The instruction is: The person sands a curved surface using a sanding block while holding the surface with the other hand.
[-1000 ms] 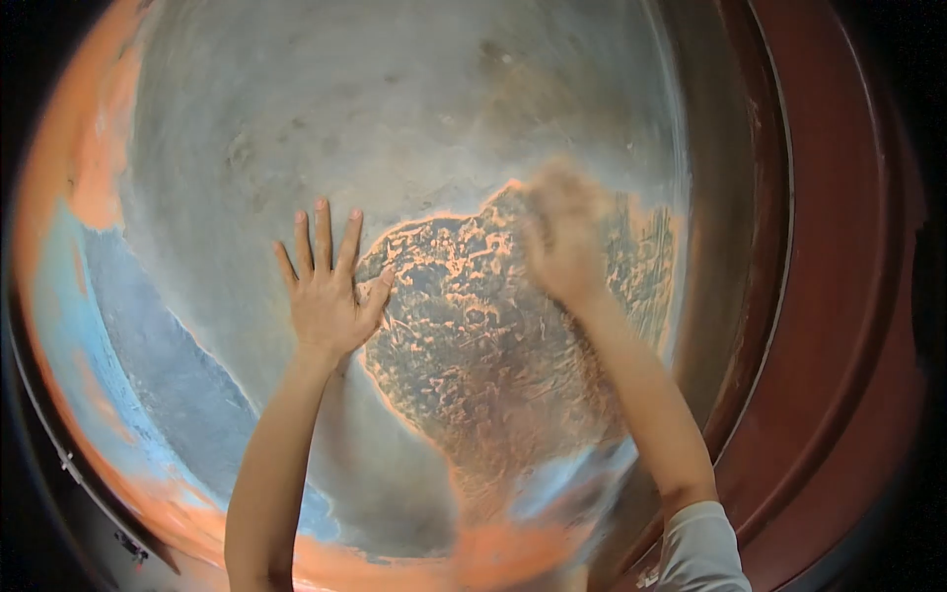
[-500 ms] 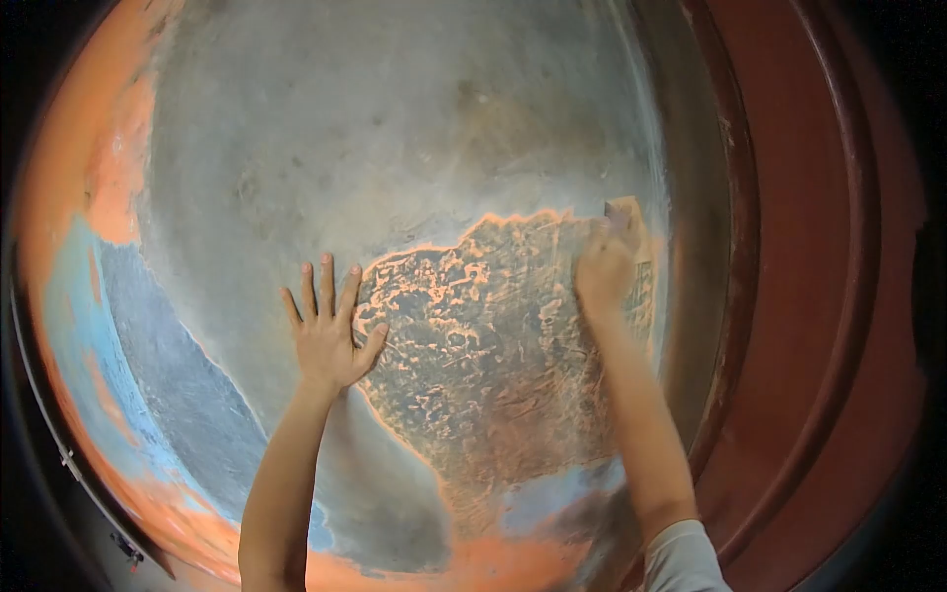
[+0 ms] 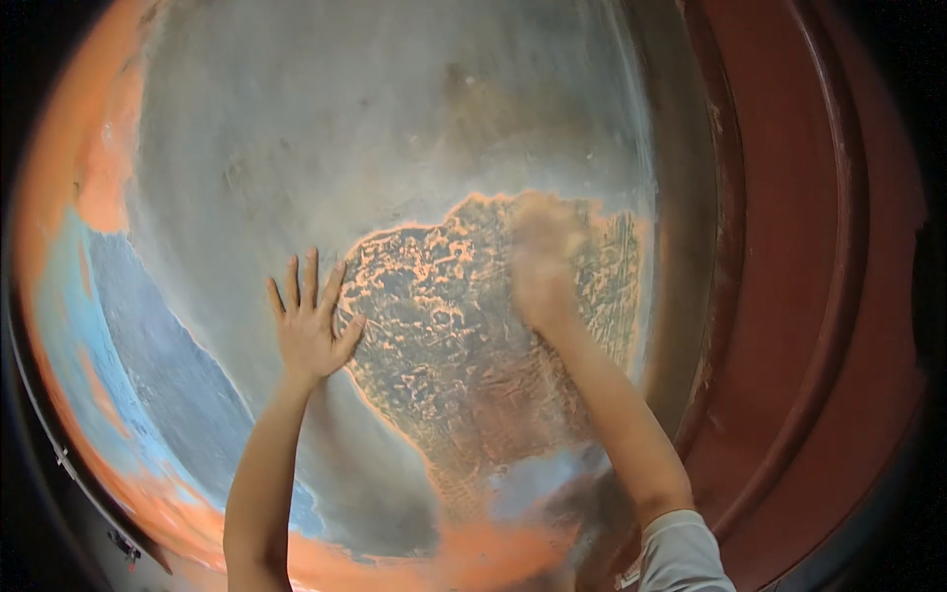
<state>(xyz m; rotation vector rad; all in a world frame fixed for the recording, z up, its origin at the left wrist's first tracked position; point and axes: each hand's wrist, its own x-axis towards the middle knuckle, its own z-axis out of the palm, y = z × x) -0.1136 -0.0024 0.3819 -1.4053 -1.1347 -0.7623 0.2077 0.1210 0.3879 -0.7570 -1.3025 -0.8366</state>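
My left hand (image 3: 311, 335) lies flat with fingers spread on the large curved panel (image 3: 326, 148), at the left edge of a rough patch (image 3: 414, 326) that shows mottled grey and orange. My right hand (image 3: 541, 281) is smeared by motion over the upper right of that patch. It presses a tan sheet of sandpaper (image 3: 548, 219) to the surface; the sheet is blurred now, and its outline is clearer in the earlier frame.
Dark red ridged surfaces (image 3: 789, 247) curve down the right side. Orange (image 3: 104, 178) and light blue (image 3: 69, 296) areas run along the panel's left side. A thin dark rim (image 3: 39, 414) lies at the lower left.
My right hand has swept left with the sandpaper, away from the patch's right edge. My left hand keeps its place on the panel; the view has shifted slightly.
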